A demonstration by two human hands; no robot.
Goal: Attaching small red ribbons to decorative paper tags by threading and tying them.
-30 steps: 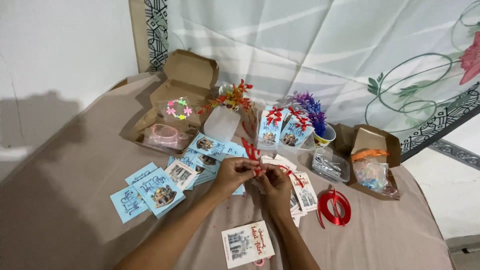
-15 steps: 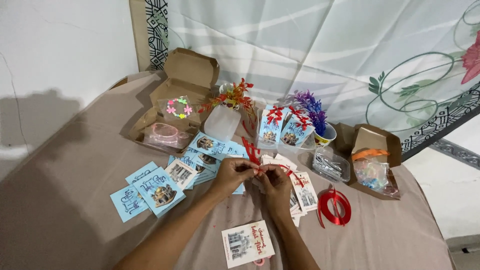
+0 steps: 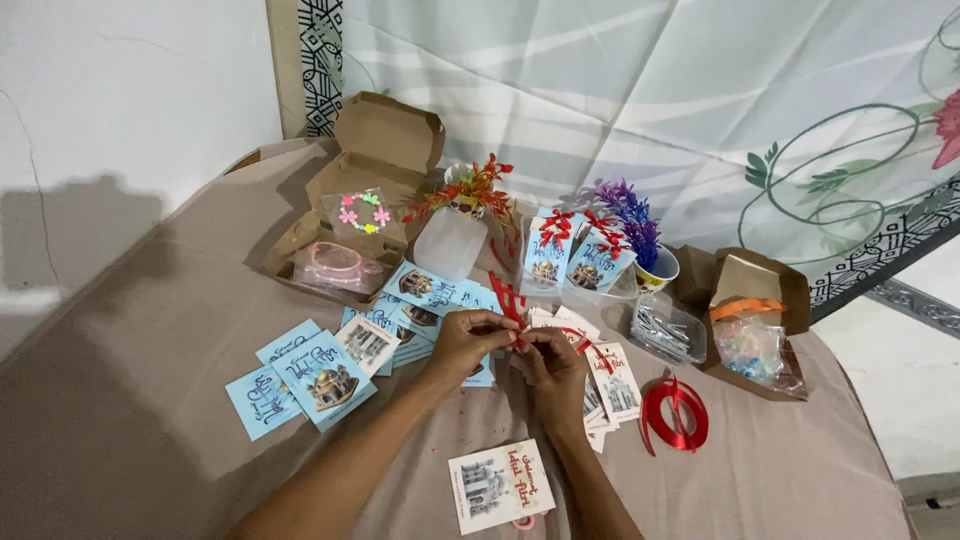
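My left hand (image 3: pixel 468 340) and my right hand (image 3: pixel 552 366) meet over the middle of the cloth-covered table (image 3: pixel 150 380). Both pinch a short piece of red ribbon (image 3: pixel 512 300) whose ends stick up between the fingers. Under the hands lie several white cards (image 3: pixel 615 380) and blue cards (image 3: pixel 425 290). More blue cards (image 3: pixel 300 378) lie to the left. A white card (image 3: pixel 500 485) rests near my forearms. A red ribbon roll (image 3: pixel 675 413) lies to the right of my right hand.
An open cardboard box (image 3: pixel 365 160) with bracelets in bags stands at the back left. Another box (image 3: pixel 760 300) with a bag of beads is at the right. Two cups of artificial flowers (image 3: pixel 470 195), a clear plastic tub (image 3: pixel 668 330) and ribboned cards (image 3: pixel 570 250) stand behind.
The hands stay in the same spot; the fingers shift slightly on the red ribbon. Nothing else has moved.
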